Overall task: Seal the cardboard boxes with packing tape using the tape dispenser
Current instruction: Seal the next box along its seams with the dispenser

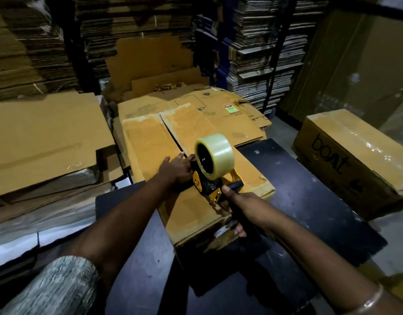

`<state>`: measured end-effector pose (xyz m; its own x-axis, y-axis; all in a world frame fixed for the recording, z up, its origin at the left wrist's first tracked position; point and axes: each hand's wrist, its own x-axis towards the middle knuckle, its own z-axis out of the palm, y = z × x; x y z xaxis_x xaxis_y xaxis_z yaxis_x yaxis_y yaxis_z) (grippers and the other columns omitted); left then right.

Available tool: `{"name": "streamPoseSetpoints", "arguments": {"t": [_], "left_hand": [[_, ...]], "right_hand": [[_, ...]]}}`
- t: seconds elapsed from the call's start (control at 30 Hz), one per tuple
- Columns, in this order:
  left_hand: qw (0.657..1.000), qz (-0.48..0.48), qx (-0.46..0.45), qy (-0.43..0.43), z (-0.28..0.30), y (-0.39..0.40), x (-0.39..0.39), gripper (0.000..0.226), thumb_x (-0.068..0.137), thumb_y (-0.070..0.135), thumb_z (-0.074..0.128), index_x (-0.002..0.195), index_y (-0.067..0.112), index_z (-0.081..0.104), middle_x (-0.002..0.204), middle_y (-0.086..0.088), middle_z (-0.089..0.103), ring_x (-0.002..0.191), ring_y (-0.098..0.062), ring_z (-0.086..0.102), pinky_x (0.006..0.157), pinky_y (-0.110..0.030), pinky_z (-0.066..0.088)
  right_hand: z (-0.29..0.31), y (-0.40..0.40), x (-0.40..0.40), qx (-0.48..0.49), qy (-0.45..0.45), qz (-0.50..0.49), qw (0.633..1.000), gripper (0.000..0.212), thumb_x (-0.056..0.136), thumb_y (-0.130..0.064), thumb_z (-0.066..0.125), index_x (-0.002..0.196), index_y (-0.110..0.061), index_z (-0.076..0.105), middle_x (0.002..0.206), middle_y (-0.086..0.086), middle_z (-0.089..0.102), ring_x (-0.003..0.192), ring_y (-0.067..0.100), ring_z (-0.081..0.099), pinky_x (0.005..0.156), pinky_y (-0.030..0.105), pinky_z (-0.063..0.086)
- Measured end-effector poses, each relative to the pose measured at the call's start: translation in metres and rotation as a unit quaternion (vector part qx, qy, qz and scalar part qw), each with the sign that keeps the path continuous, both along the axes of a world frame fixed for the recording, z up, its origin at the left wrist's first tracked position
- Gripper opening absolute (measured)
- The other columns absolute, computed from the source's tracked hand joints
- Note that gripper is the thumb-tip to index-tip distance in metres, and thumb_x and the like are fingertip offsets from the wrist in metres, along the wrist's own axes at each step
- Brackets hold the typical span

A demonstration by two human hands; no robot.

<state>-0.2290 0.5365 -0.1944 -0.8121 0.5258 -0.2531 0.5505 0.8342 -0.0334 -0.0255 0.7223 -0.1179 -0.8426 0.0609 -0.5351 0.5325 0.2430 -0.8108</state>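
1. The cardboard box [196,178] lies in the middle of the view on a dark bench [309,189]. Its two top flaps are folded down and meet in a seam that runs toward 11 o'clock.
2. The tape dispenser [213,178] stands on the top of the box, at the near part of the seam. It is yellow and black and carries a roll of clear tape [215,155] (the roll stands upright, above the frame).
3. The right hand [239,208] has its grip closed round the black handle of the dispenser, at 5 o'clock from the roll, with the thumb pointing forward.
4. The left hand [177,167] rests flat on the box top at 9 o'clock from the roll. Its grip is wide, the fingers are straight and hold nothing, and they lie just beside the dispenser.
5. At 3 o'clock from the box, well apart, stands a closed carton printed "boat" [355,162].
6. At 9 o'clock lies a pile of flattened cardboard sheets [43,137], and more flat sheets [218,105] lie at 12 o'clock behind the box.
7. Tall stacks of folded cartons [264,46] fill the background.
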Motion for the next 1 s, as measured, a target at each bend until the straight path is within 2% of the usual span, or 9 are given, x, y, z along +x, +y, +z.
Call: {"name": "streamPoseSetpoints", "arguments": {"t": [0.13, 0.23, 0.37, 0.47, 0.57, 0.7, 0.9, 1.0], "left_hand": [[0.999, 0.020, -0.013, -0.022, 0.005, 0.001, -0.005, 0.060, 0.102, 0.054, 0.030, 0.158, 0.039, 0.011, 0.166, 0.015, -0.001, 0.154, -0.019, 0.001, 0.117, -0.060, 0.008], [0.999, 0.028, -0.006, -0.027, 0.004, 0.001, -0.005, 0.059, 0.102, 0.055, 0.027, 0.157, 0.041, 0.009, 0.166, 0.016, 0.001, 0.153, -0.018, 0.002, 0.118, -0.061, 0.006], [0.999, 0.023, 0.010, -0.019, 0.000, 0.000, -0.003, 0.068, 0.097, 0.070, 0.020, 0.157, 0.042, 0.004, 0.165, 0.016, 0.000, 0.153, -0.019, 0.004, 0.116, -0.062, 0.006], [1.000, 0.006, -0.009, -0.010, -0.001, -0.002, -0.003, 0.072, 0.094, 0.074, 0.016, 0.156, 0.043, 0.001, 0.166, 0.014, -0.005, 0.154, -0.021, 0.002, 0.117, -0.063, 0.007], [1.000, -0.011, -0.013, -0.007, -0.002, -0.005, -0.004, 0.071, 0.094, 0.074, 0.014, 0.156, 0.044, 0.002, 0.166, 0.012, -0.008, 0.154, -0.023, 0.002, 0.116, -0.065, 0.007], [0.999, 0.017, 0.023, -0.024, 0.001, -0.001, -0.002, 0.075, 0.093, 0.077, 0.017, 0.156, 0.042, -0.006, 0.165, 0.017, -0.006, 0.153, -0.018, 0.002, 0.118, -0.060, 0.005], [0.998, 0.008, 0.056, -0.021, 0.001, -0.005, -0.001, 0.080, 0.090, 0.080, 0.014, 0.157, 0.039, -0.001, 0.165, 0.015, -0.003, 0.153, -0.019, 0.003, 0.118, -0.060, 0.007], [0.994, 0.017, 0.102, 0.037, 0.006, -0.003, 0.011, 0.076, 0.095, 0.074, 0.015, 0.158, 0.033, 0.009, 0.166, 0.011, 0.004, 0.153, -0.020, 0.004, 0.117, -0.059, 0.009]], "right_hand": [[0.000, -0.002, -0.004, 0.017, 0.009, 0.021, 1.000, 0.069, 0.089, -0.071, 0.050, 0.116, -0.008, 0.060, 0.083, 0.022, 0.067, 0.049, 0.023, 0.063, 0.059, 0.039, 0.059], [0.004, 0.004, 0.006, 0.022, 0.014, 0.028, 0.999, 0.075, 0.087, -0.072, 0.050, 0.104, 0.000, 0.061, 0.073, 0.017, 0.066, 0.045, 0.020, 0.058, 0.052, 0.034, 0.054], [0.010, 0.019, 0.040, 0.030, 0.013, 0.036, 0.999, 0.073, 0.085, -0.072, 0.050, 0.097, 0.000, 0.060, 0.084, 0.022, 0.066, 0.049, 0.019, 0.057, 0.049, 0.030, 0.051], [0.014, 0.026, 0.065, 0.026, 0.028, 0.046, 0.998, 0.068, 0.081, -0.073, 0.050, 0.090, -0.007, 0.058, 0.080, 0.011, 0.065, 0.050, 0.019, 0.055, 0.050, 0.031, 0.050], [0.016, 0.032, 0.085, 0.003, 0.035, 0.024, 0.999, 0.061, 0.082, -0.068, 0.053, 0.088, -0.007, 0.056, 0.074, 0.011, 0.063, 0.047, 0.019, 0.050, 0.046, 0.027, 0.045], [0.007, 0.038, 0.124, -0.008, 0.047, 0.000, 0.999, 0.053, 0.081, -0.059, 0.054, 0.082, -0.006, 0.055, 0.064, 0.011, 0.058, 0.039, 0.018, 0.044, 0.040, 0.023, 0.038], [-0.020, 0.042, 0.147, -0.019, 0.071, -0.024, 0.997, 0.047, 0.086, -0.051, 0.055, 0.081, -0.004, 0.055, 0.060, 0.008, 0.058, 0.037, 0.017, 0.043, 0.039, 0.022, 0.037], [-0.027, 0.042, 0.146, -0.038, 0.089, -0.022, 0.995, 0.049, 0.092, -0.050, 0.058, 0.080, -0.003, 0.054, 0.058, 0.010, 0.056, 0.036, 0.017, 0.042, 0.038, 0.023, 0.037]]}}
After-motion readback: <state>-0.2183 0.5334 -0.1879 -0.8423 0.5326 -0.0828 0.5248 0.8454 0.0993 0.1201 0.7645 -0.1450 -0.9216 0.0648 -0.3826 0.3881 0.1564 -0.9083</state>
